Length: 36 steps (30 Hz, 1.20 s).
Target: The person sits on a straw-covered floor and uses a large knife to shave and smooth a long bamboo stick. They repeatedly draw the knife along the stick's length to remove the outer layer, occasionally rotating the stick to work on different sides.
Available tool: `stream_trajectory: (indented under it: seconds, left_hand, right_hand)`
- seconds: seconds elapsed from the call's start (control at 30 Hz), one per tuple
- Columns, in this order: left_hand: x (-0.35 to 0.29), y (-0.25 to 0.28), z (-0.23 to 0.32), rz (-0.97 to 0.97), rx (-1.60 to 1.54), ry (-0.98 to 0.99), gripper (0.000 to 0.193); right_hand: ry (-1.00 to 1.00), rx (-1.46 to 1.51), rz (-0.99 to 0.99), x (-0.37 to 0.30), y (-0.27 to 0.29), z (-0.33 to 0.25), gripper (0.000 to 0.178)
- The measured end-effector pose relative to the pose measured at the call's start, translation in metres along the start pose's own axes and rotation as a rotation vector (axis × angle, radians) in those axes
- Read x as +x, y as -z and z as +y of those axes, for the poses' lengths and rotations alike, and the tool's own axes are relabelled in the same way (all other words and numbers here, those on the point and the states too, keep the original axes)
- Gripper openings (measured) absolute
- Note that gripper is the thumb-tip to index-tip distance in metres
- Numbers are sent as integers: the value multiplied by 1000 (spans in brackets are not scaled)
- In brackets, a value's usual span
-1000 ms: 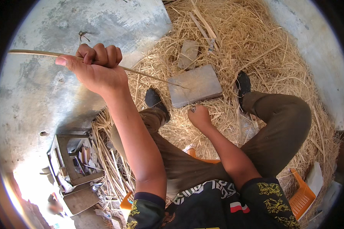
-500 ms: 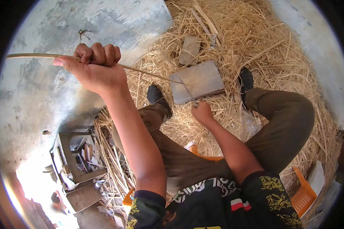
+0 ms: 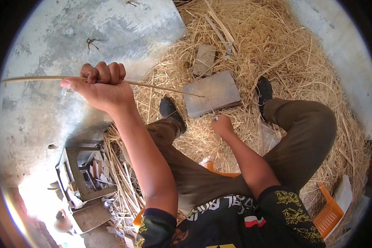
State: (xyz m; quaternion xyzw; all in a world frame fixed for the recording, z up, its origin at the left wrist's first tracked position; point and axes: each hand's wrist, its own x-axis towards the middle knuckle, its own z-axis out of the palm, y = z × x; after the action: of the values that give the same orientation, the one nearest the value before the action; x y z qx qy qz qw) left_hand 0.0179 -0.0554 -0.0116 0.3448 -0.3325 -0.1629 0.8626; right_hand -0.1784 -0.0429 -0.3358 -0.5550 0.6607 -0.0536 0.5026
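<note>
My left hand point(image 3: 111, 93) is raised at the left, fingers wrapped round a long thin bamboo-like stick point(image 3: 163, 87). The stick runs from the far left through my fist, and its tip reaches over a flat grey-brown block point(image 3: 223, 84) lying between my feet. My right hand point(image 3: 223, 126) is closed at the block's near edge, gripping a small handle. A narrow blade-like part point(image 3: 211, 108) rises from that grip toward the stick's tip; it looks like a knife, though it is thin and blurred.
Straw-like shavings point(image 3: 277, 45) cover the floor. Behind the block lies a smaller brick point(image 3: 204, 60). At lower left, a wooden frame box point(image 3: 84, 194) of scraps stands beside a pile of sticks point(image 3: 122, 177). An orange plastic chair point(image 3: 330, 213) shows at right; a wall point(image 3: 41, 107) borders the left.
My left hand and the stick are lower, and the stick lies more level. My right hand has shifted slightly right and nearer me; less of the blade shows.
</note>
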Motion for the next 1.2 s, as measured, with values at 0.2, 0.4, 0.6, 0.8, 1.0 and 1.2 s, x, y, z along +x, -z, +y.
stream_trajectory:
  seconds: [0.2, 0.4, 0.6, 0.8, 1.0, 1.2]
  left_hand:
    - [4, 4, -4, -59, -10, -11, 66]
    - [2, -6, -1, -35, 28, 14, 71]
    - [0, -2, 0, -123, -43, 69, 71]
    - [-8, 2, 5, -109, -44, 91, 69]
    - [-21, 4, 14, -110, -32, 81, 69]
    - [-25, 16, 25, -137, -54, 66, 68]
  right_hand:
    - [79, 55, 3, -8, -8, -3, 31]
    - [106, 22, 147, 23, -31, 46, 30]
    - [-62, 221, -112, 15, -21, 39, 31]
    - [-85, 244, -41, 10, -16, 41, 29]
    - [356, 132, 362, -27, 2, -4, 28]
    - [436, 122, 356, -32, 5, -11, 28]
